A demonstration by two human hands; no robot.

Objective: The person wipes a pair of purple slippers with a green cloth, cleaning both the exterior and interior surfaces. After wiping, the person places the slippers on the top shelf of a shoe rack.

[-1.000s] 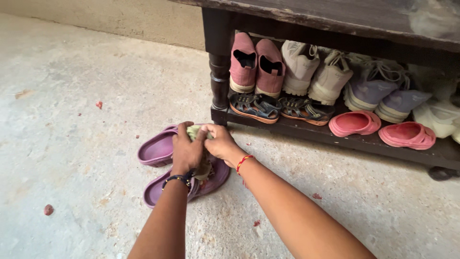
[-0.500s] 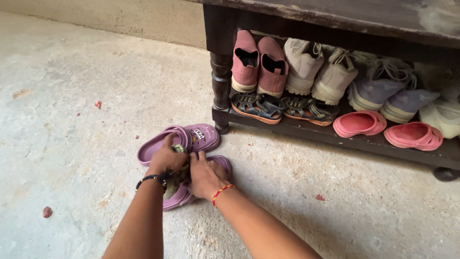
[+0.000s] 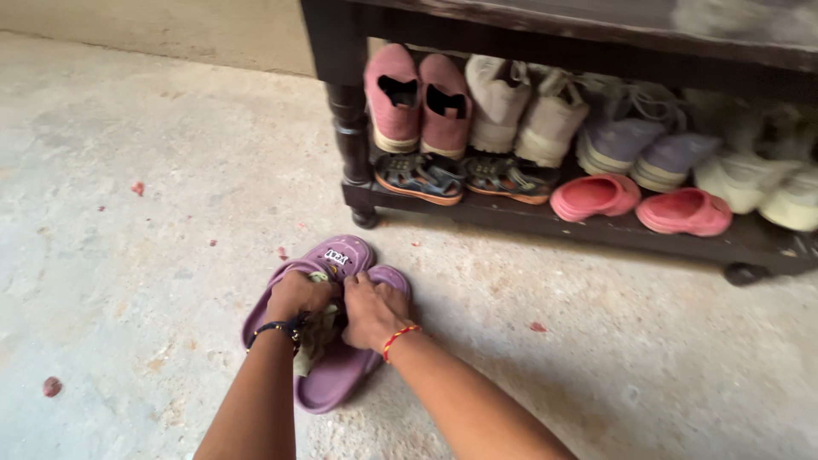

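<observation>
Small white rectangular label [image 3: 337,255] with dark marks on purple slide's strap [image 3: 341,253]; nothing else.

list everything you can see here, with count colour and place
slippers: 2, purple, on the floor under the hands
cloth: 1, greenish, between the hands on the slippers
rack: 1, dark wood, top right
slip-ons: 2, dark pink, rack, left end, leaning
sandals: 2, dark with orange soles, rack front
beige sneakers: 2, rack, behind the sandals
lilac sneakers: 2, rack, right of the beige ones
clogs: 2, pink, rack front
pale shoes: 2, rack, far right
floor: grey concrete, red flecks
left hand: on cloth, dark wristband
right hand: on cloth, red-yellow thread
</observation>
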